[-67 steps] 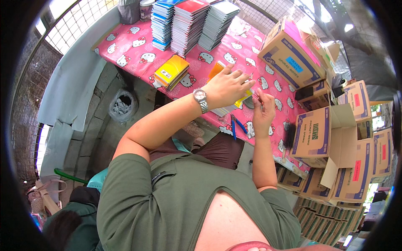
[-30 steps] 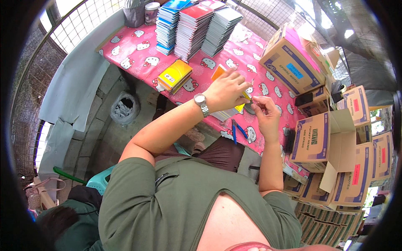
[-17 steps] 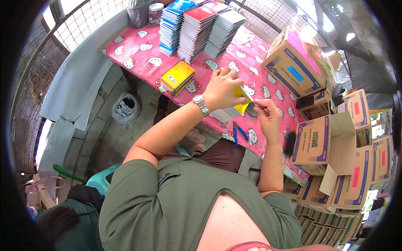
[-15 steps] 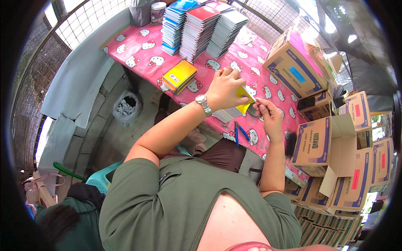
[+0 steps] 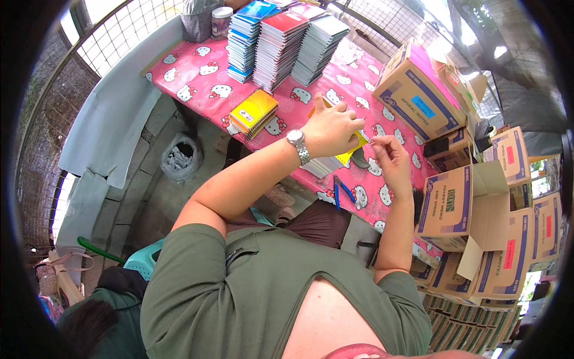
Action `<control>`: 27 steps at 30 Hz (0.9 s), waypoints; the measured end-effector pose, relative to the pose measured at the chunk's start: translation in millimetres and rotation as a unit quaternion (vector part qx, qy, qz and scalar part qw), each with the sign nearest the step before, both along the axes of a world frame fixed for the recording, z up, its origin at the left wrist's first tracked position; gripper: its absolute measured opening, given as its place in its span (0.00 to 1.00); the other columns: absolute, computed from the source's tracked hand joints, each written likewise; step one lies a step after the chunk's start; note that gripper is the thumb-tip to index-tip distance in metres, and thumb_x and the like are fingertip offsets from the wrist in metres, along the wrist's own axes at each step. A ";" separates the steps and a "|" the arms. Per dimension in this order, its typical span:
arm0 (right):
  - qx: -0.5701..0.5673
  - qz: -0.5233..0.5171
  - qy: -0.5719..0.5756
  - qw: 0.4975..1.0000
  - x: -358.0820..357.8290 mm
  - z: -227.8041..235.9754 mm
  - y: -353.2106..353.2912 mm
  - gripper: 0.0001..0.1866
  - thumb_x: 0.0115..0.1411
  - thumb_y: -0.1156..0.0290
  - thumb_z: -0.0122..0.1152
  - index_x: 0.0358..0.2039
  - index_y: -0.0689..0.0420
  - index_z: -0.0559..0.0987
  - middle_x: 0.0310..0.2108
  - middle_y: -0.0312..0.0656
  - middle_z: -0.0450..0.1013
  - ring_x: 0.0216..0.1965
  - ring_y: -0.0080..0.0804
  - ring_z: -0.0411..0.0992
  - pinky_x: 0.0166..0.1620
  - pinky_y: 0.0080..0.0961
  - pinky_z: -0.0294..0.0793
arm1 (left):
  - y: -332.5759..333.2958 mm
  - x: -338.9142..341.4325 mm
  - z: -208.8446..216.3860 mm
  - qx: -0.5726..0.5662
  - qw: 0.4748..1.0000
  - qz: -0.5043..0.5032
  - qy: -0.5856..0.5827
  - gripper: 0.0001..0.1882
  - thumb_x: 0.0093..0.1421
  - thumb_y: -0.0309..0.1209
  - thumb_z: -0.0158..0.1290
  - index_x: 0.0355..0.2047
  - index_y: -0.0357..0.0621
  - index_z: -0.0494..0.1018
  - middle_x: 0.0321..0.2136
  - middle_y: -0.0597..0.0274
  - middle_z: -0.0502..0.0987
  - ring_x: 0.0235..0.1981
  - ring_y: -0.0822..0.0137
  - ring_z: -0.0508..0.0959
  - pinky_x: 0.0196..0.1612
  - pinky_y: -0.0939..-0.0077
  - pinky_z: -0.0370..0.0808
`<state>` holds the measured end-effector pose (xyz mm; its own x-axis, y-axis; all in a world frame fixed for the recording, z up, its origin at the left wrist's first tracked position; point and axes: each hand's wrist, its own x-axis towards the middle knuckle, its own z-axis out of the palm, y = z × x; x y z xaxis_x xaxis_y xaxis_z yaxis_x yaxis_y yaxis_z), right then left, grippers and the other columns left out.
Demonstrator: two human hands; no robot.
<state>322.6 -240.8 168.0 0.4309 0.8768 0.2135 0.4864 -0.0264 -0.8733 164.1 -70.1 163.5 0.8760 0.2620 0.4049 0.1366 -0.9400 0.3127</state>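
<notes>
My left hand (image 5: 332, 129), with a silver watch on its wrist, is closed over a yellow notebook (image 5: 345, 158) at the table's near edge. Pale page edges (image 5: 318, 167) show below the cover, and the palm hides most of the rest. At the notebook's right corner, the thumb and fingers of my right hand (image 5: 393, 160) are pinched together. Whatever they hold is too small to make out. Blue-handled pliers (image 5: 339, 192) lie on the table just nearer to me. Left of my left hand sits a short pile of yellow spiral notebooks (image 5: 255, 111).
Tall stacks of blue notebooks (image 5: 242, 45), red-topped notebooks (image 5: 281, 51) and grey-white notebooks (image 5: 320, 48) stand at the table's far side. Cardboard boxes (image 5: 421, 96) crowd the right. A lidded jar (image 5: 221, 24) is at the back. A plastic bag (image 5: 181, 157) rests on the floor.
My right hand has shifted slightly right, its fingers still pinched near the notebook's corner. My left hand stays over the notebook, its wrist turned a little. The whole view has shifted slightly.
</notes>
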 end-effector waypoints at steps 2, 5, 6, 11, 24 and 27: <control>-0.037 -0.007 0.016 0.999 -4.3 14.8 5.9 0.10 0.61 0.75 0.65 0.43 0.57 0.80 0.28 0.28 0.70 0.29 0.14 0.65 0.33 0.15 0.67 | 1.8 -0.1 9.5 -0.018 0.999 -0.007 0.031 0.16 0.59 0.43 0.54 0.44 0.52 0.78 0.43 0.62 0.77 0.54 0.61 0.73 0.59 0.17 0.47; -0.033 0.018 -0.096 0.995 -9.6 18.9 9.5 0.09 0.64 0.74 0.62 0.44 0.59 0.80 0.28 0.29 0.71 0.29 0.15 0.66 0.33 0.16 0.68 | -4.8 1.2 -4.8 0.000 1.000 0.026 0.006 0.16 0.60 0.43 0.54 0.45 0.52 0.77 0.46 0.60 0.76 0.56 0.59 0.71 0.57 0.12 0.46; -0.022 0.031 -0.156 0.987 -10.1 18.5 10.1 0.09 0.64 0.74 0.61 0.45 0.59 0.80 0.28 0.29 0.71 0.29 0.15 0.67 0.33 0.16 0.68 | -4.5 3.9 -7.7 0.002 1.000 0.025 -0.005 0.16 0.60 0.42 0.54 0.46 0.52 0.76 0.47 0.60 0.75 0.57 0.59 0.70 0.57 0.10 0.45; -0.077 -0.007 0.010 0.997 1.0 10.3 6.3 0.13 0.59 0.76 0.64 0.46 0.56 0.79 0.30 0.33 0.70 0.30 0.16 0.67 0.34 0.18 0.69 | -16.0 10.4 -13.1 -0.001 1.000 0.023 -0.016 0.16 0.61 0.39 0.53 0.49 0.55 0.74 0.49 0.59 0.74 0.60 0.57 0.68 0.53 0.02 0.38; -0.231 -0.246 -0.058 0.940 145.0 -183.7 19.4 0.39 0.65 0.38 0.46 0.58 0.63 0.71 0.53 0.60 0.71 0.53 0.54 0.72 0.55 0.48 0.70 | -18.3 13.6 -16.8 -0.039 0.996 -0.079 -0.018 0.13 0.63 0.46 0.53 0.46 0.63 0.76 0.43 0.63 0.75 0.55 0.57 0.71 0.51 0.02 0.40; -0.426 -0.335 -0.297 0.786 105.5 -250.8 23.7 0.43 0.58 0.39 0.58 0.62 0.62 0.68 0.62 0.64 0.64 0.63 0.62 0.62 0.63 0.50 0.64 | -15.0 6.4 -8.0 -0.033 0.996 -0.088 0.005 0.14 0.63 0.48 0.53 0.44 0.61 0.77 0.41 0.63 0.76 0.54 0.57 0.71 0.51 0.02 0.41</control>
